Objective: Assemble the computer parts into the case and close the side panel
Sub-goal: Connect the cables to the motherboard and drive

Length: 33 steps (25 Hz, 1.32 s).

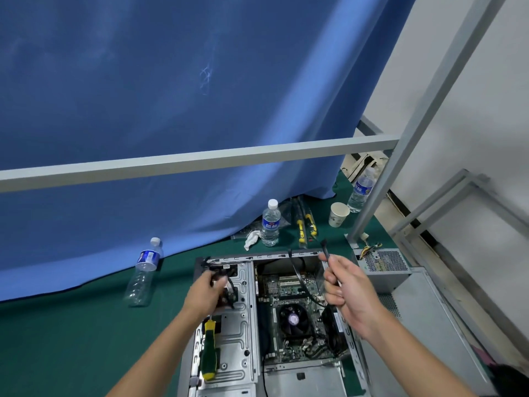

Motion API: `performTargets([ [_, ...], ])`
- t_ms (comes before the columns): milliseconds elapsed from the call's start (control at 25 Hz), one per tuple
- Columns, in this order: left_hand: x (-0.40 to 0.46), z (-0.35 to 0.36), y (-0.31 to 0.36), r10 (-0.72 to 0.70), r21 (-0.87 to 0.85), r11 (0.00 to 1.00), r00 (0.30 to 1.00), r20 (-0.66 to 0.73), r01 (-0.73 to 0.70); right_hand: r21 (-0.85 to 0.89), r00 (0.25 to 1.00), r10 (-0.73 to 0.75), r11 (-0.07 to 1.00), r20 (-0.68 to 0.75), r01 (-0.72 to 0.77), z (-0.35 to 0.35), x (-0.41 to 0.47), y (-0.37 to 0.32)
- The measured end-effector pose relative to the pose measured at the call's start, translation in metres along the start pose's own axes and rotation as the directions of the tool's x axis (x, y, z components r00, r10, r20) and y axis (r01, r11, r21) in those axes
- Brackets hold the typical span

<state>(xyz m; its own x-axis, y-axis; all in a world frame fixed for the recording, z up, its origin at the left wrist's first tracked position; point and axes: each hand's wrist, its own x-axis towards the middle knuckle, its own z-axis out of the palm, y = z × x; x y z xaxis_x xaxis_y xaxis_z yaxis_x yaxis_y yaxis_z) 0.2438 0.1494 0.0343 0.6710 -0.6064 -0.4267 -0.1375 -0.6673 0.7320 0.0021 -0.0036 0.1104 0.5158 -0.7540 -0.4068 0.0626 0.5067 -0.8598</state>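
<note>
An open grey computer case [249, 285] lies flat on the green table, with its motherboard [289, 287] and round CPU fan [293, 319] showing. My left hand [204, 290] grips a bundle of black cables [232, 293] over the drive cage at the case's upper left. My right hand [346, 290] is raised above the right wall of the case and pinches a black cable [326, 249] whose connector end points up. A green and yellow screwdriver [209, 351] rests on the drive cage plate. The grey side panel [423, 325] lies to the right of the case.
A grey power supply [380, 263] with coloured wires sits at the back right. Water bottles [270, 223] [144, 270] [362, 190], a paper cup [338, 214], yellow-handled tools [306, 223] and a white tissue [252, 239] are on the table. A grey metal frame bar [200, 161] crosses overhead.
</note>
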Motion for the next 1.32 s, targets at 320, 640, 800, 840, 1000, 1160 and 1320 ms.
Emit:
performTargets([
  [320, -0.008, 0.025, -0.030, 0.167, 0.502, 0.855, 0.985, -0.034, -0.128, -0.060, 0.999, 0.047, 0.997, 0.013, -0.046, 0.005, 0.002, 0.010],
  [640, -0.039, 0.030, 0.036, 0.205, 0.106, 0.972, 0.977, 0.064, -0.211, -0.108, 0.999, -0.018, 0.994, 0.030, 0.021, 0.006, 0.000, 0.012],
  [800, -0.069, 0.052, 0.087, 0.255, -0.650, 0.759, 0.901, 0.352, 0.039, -0.298, 0.990, -0.143, 0.944, 0.018, 0.142, 0.010, -0.004, 0.011],
  [840, -0.072, 0.055, 0.093, 0.279, -0.651, 0.758, 0.917, 0.286, -0.027, -0.335, 0.987, -0.161, 0.929, 0.013, 0.156, 0.011, -0.005, 0.010],
  [1000, -0.076, 0.053, 0.096, 0.346, -0.642, 0.741, 0.931, 0.119, -0.194, -0.308, 0.982, -0.183, 0.938, -0.043, 0.161, 0.003, -0.007, 0.003],
  [1160, -0.086, 0.062, 0.107, 0.410, -0.638, 0.716, 0.910, 0.056, -0.283, -0.370, 0.985, -0.171, 0.917, -0.017, 0.152, -0.011, -0.014, -0.007],
  [1320, -0.091, 0.083, 0.127, 0.464, -0.545, 0.752, 0.885, 0.036, -0.371, -0.518, 0.967, -0.238, 0.818, 0.090, 0.249, -0.024, -0.027, -0.019],
])
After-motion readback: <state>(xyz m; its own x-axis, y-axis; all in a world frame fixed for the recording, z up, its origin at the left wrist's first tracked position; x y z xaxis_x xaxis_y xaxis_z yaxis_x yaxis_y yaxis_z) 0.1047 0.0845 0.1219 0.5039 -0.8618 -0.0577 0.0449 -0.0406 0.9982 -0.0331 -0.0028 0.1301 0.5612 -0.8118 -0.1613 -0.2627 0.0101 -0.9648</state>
